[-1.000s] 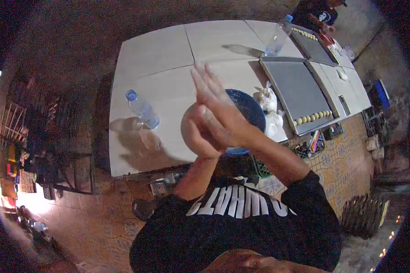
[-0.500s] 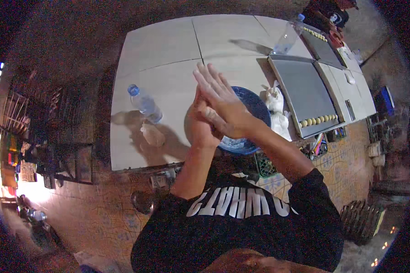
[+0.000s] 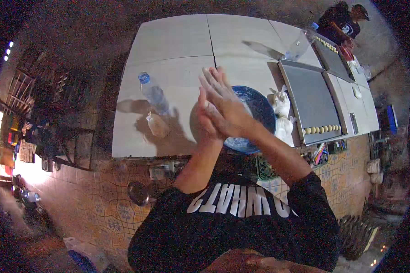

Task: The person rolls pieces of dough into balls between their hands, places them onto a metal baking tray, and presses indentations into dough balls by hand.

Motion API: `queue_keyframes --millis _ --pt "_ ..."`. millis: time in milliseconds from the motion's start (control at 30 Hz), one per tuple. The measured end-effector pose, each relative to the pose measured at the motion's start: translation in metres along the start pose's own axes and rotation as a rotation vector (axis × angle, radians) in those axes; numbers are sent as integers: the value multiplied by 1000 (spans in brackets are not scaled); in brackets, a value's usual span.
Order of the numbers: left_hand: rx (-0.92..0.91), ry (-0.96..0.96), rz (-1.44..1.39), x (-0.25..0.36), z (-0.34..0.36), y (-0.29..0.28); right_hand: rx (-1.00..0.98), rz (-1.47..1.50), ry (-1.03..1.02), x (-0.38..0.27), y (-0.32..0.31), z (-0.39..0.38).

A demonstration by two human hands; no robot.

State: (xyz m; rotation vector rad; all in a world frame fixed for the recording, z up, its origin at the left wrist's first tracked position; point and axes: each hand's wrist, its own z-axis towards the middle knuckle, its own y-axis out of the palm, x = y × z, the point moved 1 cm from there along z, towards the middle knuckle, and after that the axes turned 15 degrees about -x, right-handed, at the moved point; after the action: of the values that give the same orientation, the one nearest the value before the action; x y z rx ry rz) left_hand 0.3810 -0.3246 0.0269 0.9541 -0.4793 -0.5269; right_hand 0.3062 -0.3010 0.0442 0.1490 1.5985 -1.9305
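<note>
Right hand [image 3: 226, 103], fingers straight, pressed over left hand [image 3: 209, 122]; can't tell that one's grip. Blue basin [image 3: 269, 108] on the surface [image 3: 173, 41], partly blocked by them, whitish stuff [image 3: 237, 144] inside. Tray [image 3: 310, 98]: pale balls [image 3: 322, 129].

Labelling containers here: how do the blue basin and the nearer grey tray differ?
Shape: the blue basin is round, the nearer grey tray rectangular. Depth: the basin looks deep, the tray shallow. Contents: the basin shows whitish material, the tray a row of pale balls along its near edge. Shared: both sit on the pale table.
</note>
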Motion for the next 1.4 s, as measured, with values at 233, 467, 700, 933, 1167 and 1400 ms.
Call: queue_keyframes --millis 233,467,700,933,1167,1400 --pt "-269 -130 -58 0 2 -18 -339 -273 -179 -13 -33 -16" --pt "-121 -179 61 -8 3 -14 -261 -255 -81 -25 -16 -6" --pt "-123 -260 64 -18 0 -27 -88 -479 133 -1 -13 4" --pt "-165 -174 25 5 7 -15 -204 -258 -91 -13 -26 -13" --pt "-139 -134 -243 5 3 1 -148 -187 -183 -18 -7 -13" --pt "-162 -166 -196 -17 -3 -9 -26 -375 98 -10 8 -5"
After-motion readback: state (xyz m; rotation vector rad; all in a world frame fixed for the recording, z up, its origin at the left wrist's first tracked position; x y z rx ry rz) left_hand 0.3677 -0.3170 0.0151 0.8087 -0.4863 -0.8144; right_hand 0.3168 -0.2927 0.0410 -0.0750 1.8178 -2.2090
